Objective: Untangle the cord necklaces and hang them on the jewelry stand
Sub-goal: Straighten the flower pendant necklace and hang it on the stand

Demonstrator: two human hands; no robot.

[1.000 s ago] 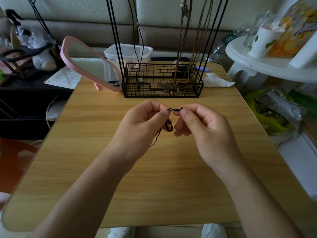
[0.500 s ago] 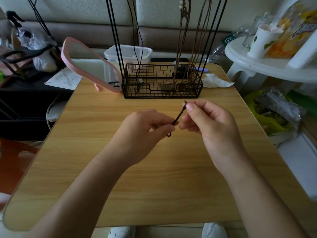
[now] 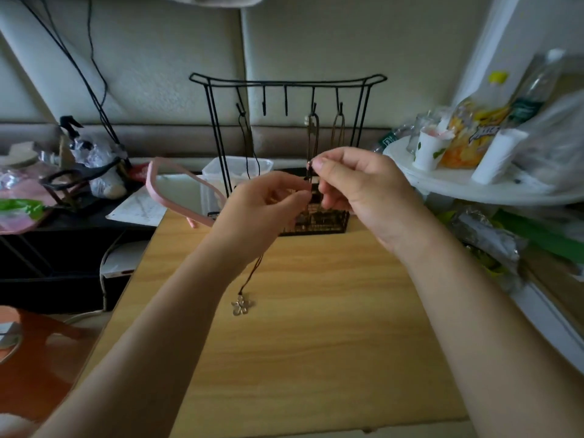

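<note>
A wooden worktop (image 3: 316,327) fills the lower view, with clutter on either side. At its far edge stands a black wire jewelry stand (image 3: 287,82): a basket base, two uprights and a top bar with a row of hooks. Three cord necklaces already hang there, one dark at the left and two brown at the right; two middle hooks (image 3: 275,102) look free.

Both hands are raised in front of the stand's base. The right hand (image 3: 357,188) pinches the top end of a dark cord necklace (image 3: 252,273) between thumb and forefinger; the left hand (image 3: 262,210), slightly lower, is closed on the cord just below. The cord hangs straight down, ending in a small flower pendant (image 3: 241,305) dangling just above the worktop.

The free hooks lie above and beyond the hands, slightly left; the right hand is nearer.
</note>
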